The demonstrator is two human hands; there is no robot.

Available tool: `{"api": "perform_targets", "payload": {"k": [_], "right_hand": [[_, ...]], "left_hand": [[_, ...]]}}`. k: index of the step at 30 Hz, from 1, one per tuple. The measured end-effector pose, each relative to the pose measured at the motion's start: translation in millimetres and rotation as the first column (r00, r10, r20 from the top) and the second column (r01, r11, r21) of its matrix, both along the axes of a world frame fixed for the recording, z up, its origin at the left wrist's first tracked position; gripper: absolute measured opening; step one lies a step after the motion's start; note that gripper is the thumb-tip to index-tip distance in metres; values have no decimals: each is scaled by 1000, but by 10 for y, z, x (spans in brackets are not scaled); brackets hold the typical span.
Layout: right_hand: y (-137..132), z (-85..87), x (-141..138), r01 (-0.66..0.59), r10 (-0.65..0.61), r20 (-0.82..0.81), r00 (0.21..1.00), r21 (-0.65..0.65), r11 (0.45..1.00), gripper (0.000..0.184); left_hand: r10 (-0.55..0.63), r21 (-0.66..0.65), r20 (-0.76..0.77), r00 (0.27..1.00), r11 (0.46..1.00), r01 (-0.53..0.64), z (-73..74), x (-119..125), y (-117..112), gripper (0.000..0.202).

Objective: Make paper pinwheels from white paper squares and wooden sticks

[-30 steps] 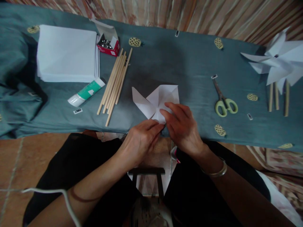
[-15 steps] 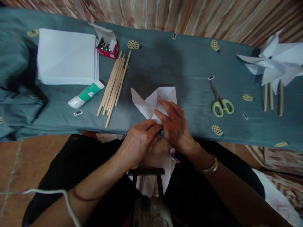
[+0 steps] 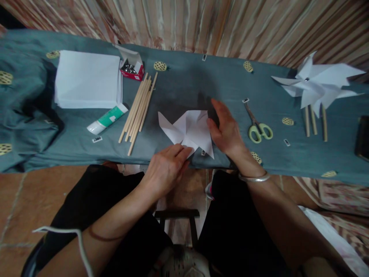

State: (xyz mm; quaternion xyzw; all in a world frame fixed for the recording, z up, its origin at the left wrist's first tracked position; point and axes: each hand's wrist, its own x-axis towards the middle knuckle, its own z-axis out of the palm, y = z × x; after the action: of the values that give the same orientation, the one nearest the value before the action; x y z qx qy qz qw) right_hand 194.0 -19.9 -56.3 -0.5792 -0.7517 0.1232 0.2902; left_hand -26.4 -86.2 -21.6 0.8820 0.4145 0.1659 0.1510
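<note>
A white paper pinwheel (image 3: 193, 129) with folded blades lies at the table's near edge in front of me. My left hand (image 3: 168, 165) pinches its lower blade, the fingertips pressed together over the paper. Beside its upper right corner is my right hand (image 3: 227, 130), thumb and fingers apart. The thumb tip is at the paper's edge; whether it touches I cannot tell. To the right of that hand rest green-handled scissors (image 3: 259, 130).
On the left are a stack of white paper (image 3: 88, 80), a green-and-white tube (image 3: 107, 118), wooden sticks (image 3: 138, 109) and a red box of metal pins (image 3: 132, 70). Several paper pinwheels (image 3: 319, 82) on sticks lie at the right. A dark object (image 3: 362, 138) sits at the right edge.
My right hand has lifted off the pinwheel and moved right and up, uncovering its right blade. My left hand stays at the lower blade. The view has shifted slightly right.
</note>
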Motion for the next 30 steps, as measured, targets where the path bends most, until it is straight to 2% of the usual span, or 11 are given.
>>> {"api": "perform_targets", "payload": {"k": [5, 7, 10, 13, 16, 21, 26, 30], "right_hand": [[239, 17, -54, -149, 149, 28, 988, -9, 989, 53], [254, 77, -68, -156, 158, 41, 987, -32, 987, 50], [210, 178, -38, -117, 119, 36, 992, -50, 992, 44], [89, 256, 14, -54, 55, 13, 998, -72, 996, 40], [-105, 305, 29, 23, -25, -10, 1000, -128, 992, 36], [-421, 351, 33, 54, -71, -69, 995, -225, 973, 33], [-439, 361, 117, 137, -155, -109, 982, -154, 979, 32], [-406, 351, 127, 138, -148, -133, 980, -85, 987, 31]], "left_hand": [[-10, 29, -14, 1000, 1000, 11, 20, -4, 7, 25], [-14, 41, 5, 1000, 999, 14, 12, -41, 30, 24], [2, 104, 27, 1000, 995, -5, -15, -152, 107, 22], [78, 159, 12, 997, 984, -79, -37, -287, 215, 22], [135, 167, -5, 991, 977, -132, -41, -382, 311, 22], [200, 148, 44, 979, 968, -204, -9, -385, 357, 26], [157, 131, 141, 977, 976, -176, 59, -271, 252, 31], [165, 70, 148, 975, 982, -176, 68, -270, 221, 26]]}}
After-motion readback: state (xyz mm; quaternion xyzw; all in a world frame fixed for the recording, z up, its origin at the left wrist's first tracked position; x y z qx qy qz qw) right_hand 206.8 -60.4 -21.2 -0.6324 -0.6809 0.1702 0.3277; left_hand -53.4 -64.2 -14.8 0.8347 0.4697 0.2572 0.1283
